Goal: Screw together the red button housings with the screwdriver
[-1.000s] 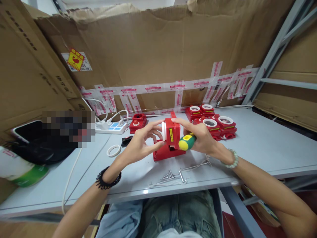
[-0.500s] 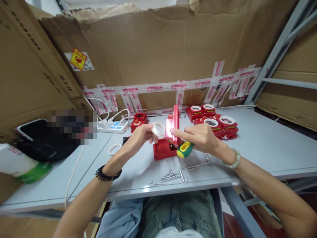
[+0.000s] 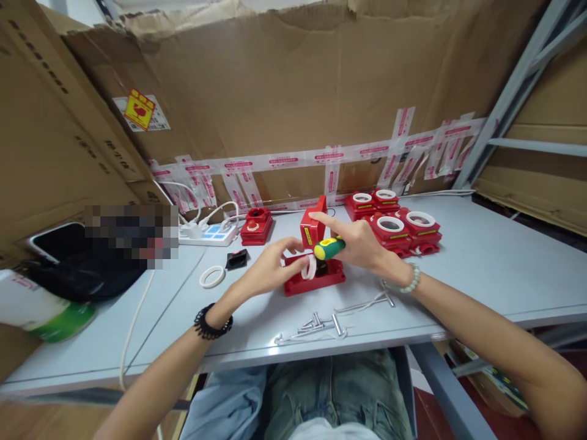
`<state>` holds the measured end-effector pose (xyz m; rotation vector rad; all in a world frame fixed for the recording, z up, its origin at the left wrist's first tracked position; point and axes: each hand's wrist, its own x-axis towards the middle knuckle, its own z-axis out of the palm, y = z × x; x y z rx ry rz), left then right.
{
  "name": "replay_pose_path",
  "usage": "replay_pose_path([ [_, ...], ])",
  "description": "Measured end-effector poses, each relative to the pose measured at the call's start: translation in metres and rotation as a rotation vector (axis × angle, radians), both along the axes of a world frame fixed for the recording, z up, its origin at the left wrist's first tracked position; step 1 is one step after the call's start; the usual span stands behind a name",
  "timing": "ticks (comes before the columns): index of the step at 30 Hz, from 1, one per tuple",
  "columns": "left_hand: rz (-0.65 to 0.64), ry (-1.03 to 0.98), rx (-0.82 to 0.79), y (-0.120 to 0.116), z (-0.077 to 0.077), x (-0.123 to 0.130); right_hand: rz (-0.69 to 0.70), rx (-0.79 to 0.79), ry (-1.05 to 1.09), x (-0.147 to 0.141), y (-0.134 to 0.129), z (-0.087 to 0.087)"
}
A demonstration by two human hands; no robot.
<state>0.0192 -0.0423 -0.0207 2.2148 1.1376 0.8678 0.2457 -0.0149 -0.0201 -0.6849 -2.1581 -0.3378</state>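
My left hand [image 3: 270, 267] pinches a white ring [image 3: 312, 267] between thumb and fingers, over a red base piece [image 3: 316, 283] lying on the table. My right hand [image 3: 360, 242] is closed around a screwdriver [image 3: 329, 248] with a green and yellow handle. Its index finger reaches out and touches a red box-shaped cover [image 3: 312, 231], which stands tilted up behind the base. Whether other right fingers also support the cover is hidden. A dark part shows inside the base, partly behind the ring and the handle.
Several red housings [image 3: 389, 239] with white rings stand at the back right. Another red housing [image 3: 255, 227] is by the power strip [image 3: 215, 234]. A loose white ring [image 3: 203, 281] and a black part [image 3: 236, 260] lie left. Metal bolts [image 3: 338, 325] lie near the front edge.
My left hand has moved right and down, bringing the ring over the base. The cover has turned and shifted slightly left, and my right hand has moved left with the screwdriver.
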Motion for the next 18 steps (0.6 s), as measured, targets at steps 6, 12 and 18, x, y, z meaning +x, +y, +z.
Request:
replay_pose_path([
  [6, -0.002, 0.169, 0.149, -0.009, -0.009, 0.009, 0.0, -0.02, 0.079, 0.007, -0.004, 0.005],
  [12, -0.041, 0.098, 0.113, -0.004, -0.002, 0.007, 0.013, 0.027, 0.101, 0.012, -0.004, 0.004],
  [18, 0.154, 0.162, 0.275, -0.015, 0.031, -0.049, -0.003, 0.05, 0.124, 0.015, -0.008, 0.007],
])
